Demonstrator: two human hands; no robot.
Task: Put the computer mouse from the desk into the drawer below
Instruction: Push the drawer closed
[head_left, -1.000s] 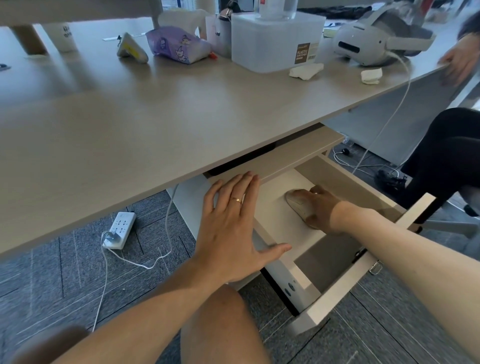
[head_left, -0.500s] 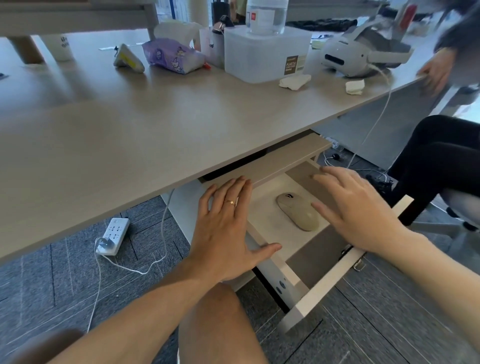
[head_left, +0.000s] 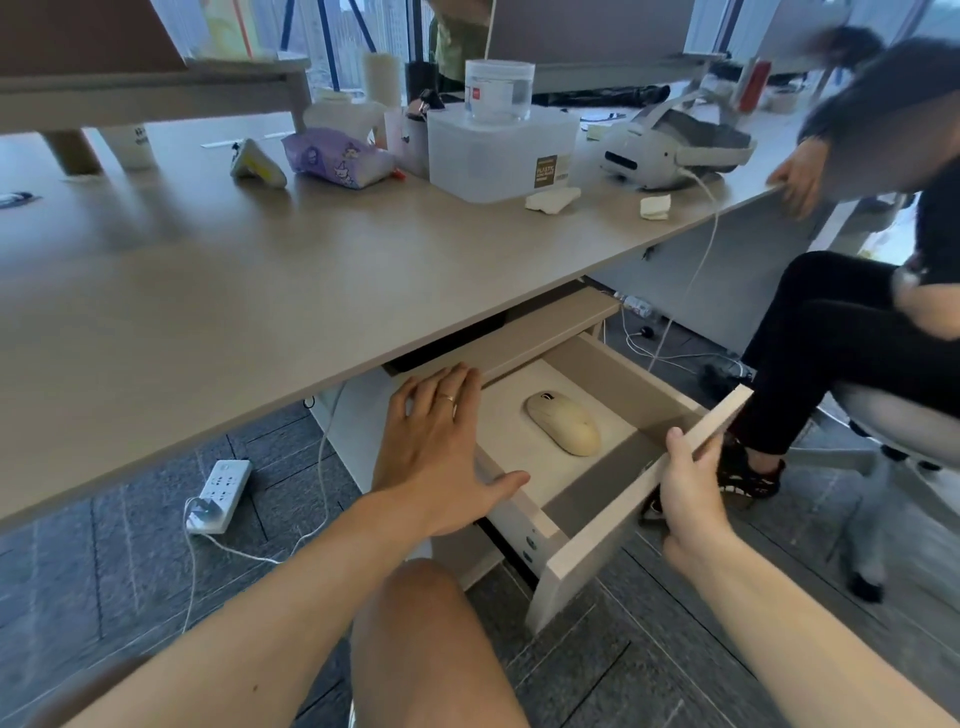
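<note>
A cream computer mouse (head_left: 565, 422) lies alone on the floor of the pulled-out drawer (head_left: 618, 382) under the desk (head_left: 270, 280). My left hand (head_left: 436, 452) rests flat, fingers spread, on the drawer's left side wall, its thumb over the rim. My right hand (head_left: 688, 488) grips the drawer's front panel (head_left: 597, 551) from outside, with the thumb on the panel's top edge. Neither hand touches the mouse.
On the desk stand a white plastic box (head_left: 498, 153), a purple pouch (head_left: 337, 156) and a white headset (head_left: 670, 150) with a cable hanging down. Another person sits on a chair at the right (head_left: 852, 332). A power strip (head_left: 221, 493) lies on the carpet.
My right hand let go of the mouse, drew back out of the drawer and took hold of the front panel. The left hand stayed on the drawer's side.
</note>
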